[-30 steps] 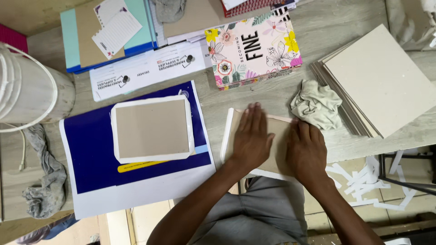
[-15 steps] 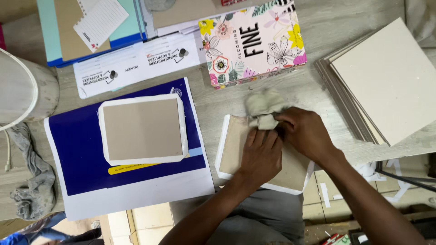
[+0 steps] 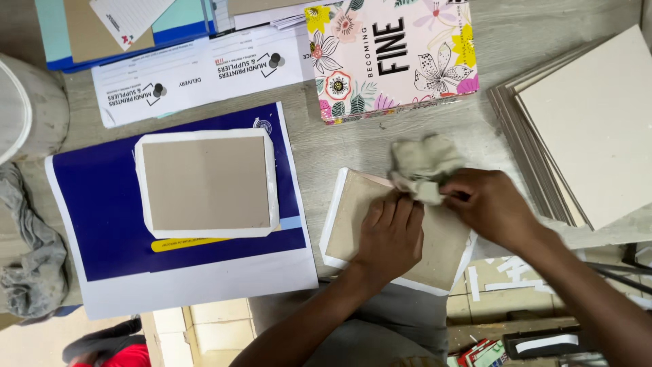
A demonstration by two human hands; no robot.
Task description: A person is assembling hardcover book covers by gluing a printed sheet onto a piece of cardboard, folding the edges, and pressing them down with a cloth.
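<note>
My left hand (image 3: 388,234) is pressed flat, fingers spread, on the brown board (image 3: 401,231) with the white paper edge, right at the near edge of the tabletop (image 3: 353,146). My right hand (image 3: 490,207) is pinched around a crumpled grey rag (image 3: 422,166), which sits on the board's top corner. Left of that, a second wrapped board (image 3: 207,183) lies on a blue sheet (image 3: 102,224). A floral book (image 3: 390,54) is up top, and a stack of grey boards (image 3: 584,122) sits off to the right.
</note>
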